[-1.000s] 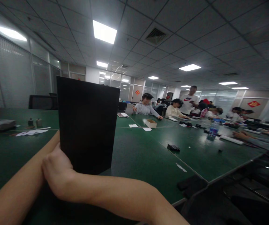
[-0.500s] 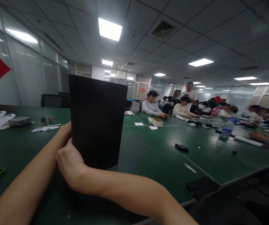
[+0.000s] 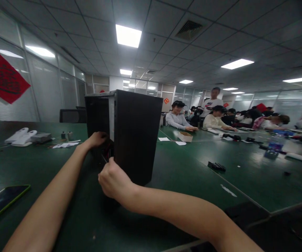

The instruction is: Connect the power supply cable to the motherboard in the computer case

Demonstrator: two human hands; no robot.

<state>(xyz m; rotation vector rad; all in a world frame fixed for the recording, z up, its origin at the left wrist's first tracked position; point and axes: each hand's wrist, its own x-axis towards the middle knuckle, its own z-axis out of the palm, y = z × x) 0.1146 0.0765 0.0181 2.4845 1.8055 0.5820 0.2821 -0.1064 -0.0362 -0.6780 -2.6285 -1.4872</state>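
A black computer case (image 3: 137, 136) stands upright on the green table, its open side turned toward the left. Red and dark cables show low in the opening. My left hand (image 3: 98, 139) reaches to that opening, its fingertips lost in the dark interior. Closer to me, my right hand (image 3: 115, 178) is closed at the lower near edge of the case. A thin metal rod (image 3: 104, 158) sticks up from its fingers toward the cables; the rest of it is hidden by the hand.
On the green table (image 3: 182, 182), a phone with a green edge (image 3: 6, 201) lies at the left. Farther back are white gloves (image 3: 23, 136), a grey box (image 3: 41, 137) and papers (image 3: 65, 144). A small open box (image 3: 185, 137) and a black object (image 3: 216, 166) lie right of the case. Several people sit beyond.
The case has turned, so its open side now shows. My left hand has come into sight at the opening. The view has swung left, shifting the room to the right.
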